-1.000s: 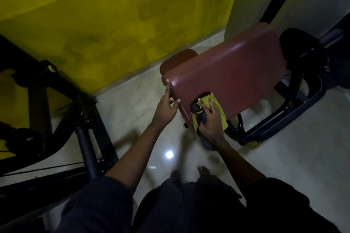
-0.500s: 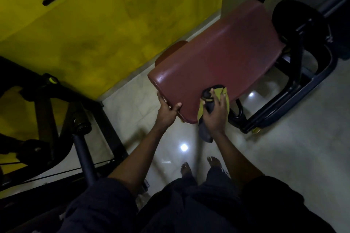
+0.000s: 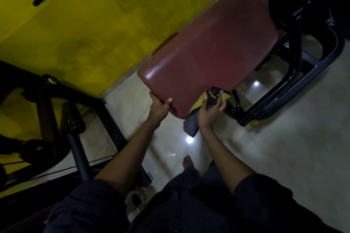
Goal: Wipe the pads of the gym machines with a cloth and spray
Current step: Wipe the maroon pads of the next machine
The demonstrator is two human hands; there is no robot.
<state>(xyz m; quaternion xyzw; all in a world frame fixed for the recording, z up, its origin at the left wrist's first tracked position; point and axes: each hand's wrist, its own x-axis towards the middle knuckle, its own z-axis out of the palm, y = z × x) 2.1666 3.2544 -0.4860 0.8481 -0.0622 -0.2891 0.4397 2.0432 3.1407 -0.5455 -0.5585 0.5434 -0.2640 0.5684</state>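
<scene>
Head view, dim light, looking down.

Pad (image 3: 208,53): maroon, upholstered, roughly rectangular, tilted, with its near corner lowest and closest to the person. It sits on a black tubular frame (image 3: 312,73) that rests on the floor (image 3: 284,138). A second pad (image 3: 164,43), browner, shows partly behind its far-left edge.

Left hand (image 3: 160,108): grips the near-left corner of the pad. The thumb lies on the top face and the fingers go underneath, where they are hidden.

Right hand (image 3: 210,111): at the near edge of the pad, just right of the left hand, closed around the bunched cloth (image 3: 191,125). The fingers (image 3: 220,95) curl over a dark fold at the pad's rim.

Cloth: yellow on one side, grey on the other. It is held against the pad's lower near edge, and a grey tail hangs below the hand. I cannot tell whether the dark fold is cloth or something else.

Surroundings: a yellow wall (image 3: 94,24) at the upper left. Another black machine (image 3: 75,138) stands at the left. The floor is pale, glossy tile with light reflections. One bare foot (image 3: 187,162) stands on it below the hands. Dark sleeves (image 3: 265,195) cover both upper arms.
</scene>
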